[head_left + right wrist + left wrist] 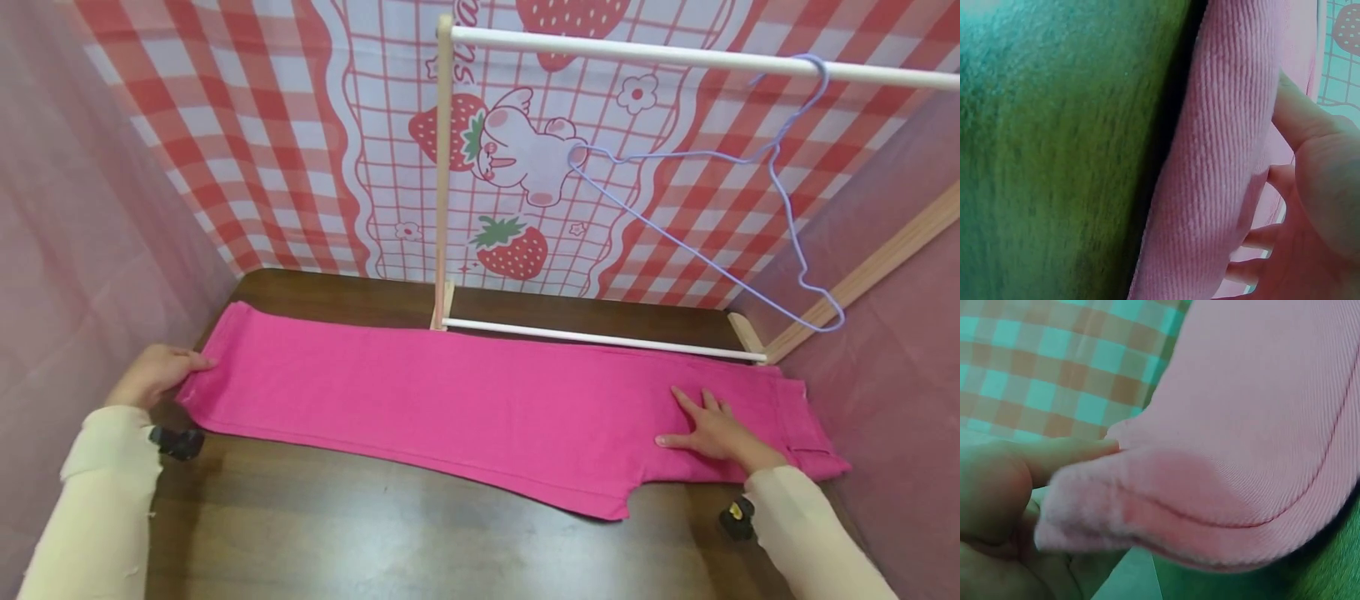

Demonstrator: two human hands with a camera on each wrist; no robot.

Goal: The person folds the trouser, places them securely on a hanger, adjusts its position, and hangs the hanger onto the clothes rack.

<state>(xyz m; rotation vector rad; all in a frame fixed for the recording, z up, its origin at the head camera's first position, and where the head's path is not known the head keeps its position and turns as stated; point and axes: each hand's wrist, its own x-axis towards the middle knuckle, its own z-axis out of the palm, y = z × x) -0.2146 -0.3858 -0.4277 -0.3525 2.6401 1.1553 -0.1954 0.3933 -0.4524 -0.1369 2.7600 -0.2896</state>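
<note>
Pink trousers lie folded lengthwise across the worktop, from 9 o'clock to 4 o'clock in the head view. The left hand pinches the leg end at 9; the right hand rests spread near the waist at 4. A broad worktop strip borders the near edge at 6; the white lower bar runs close along the far edge.
</note>
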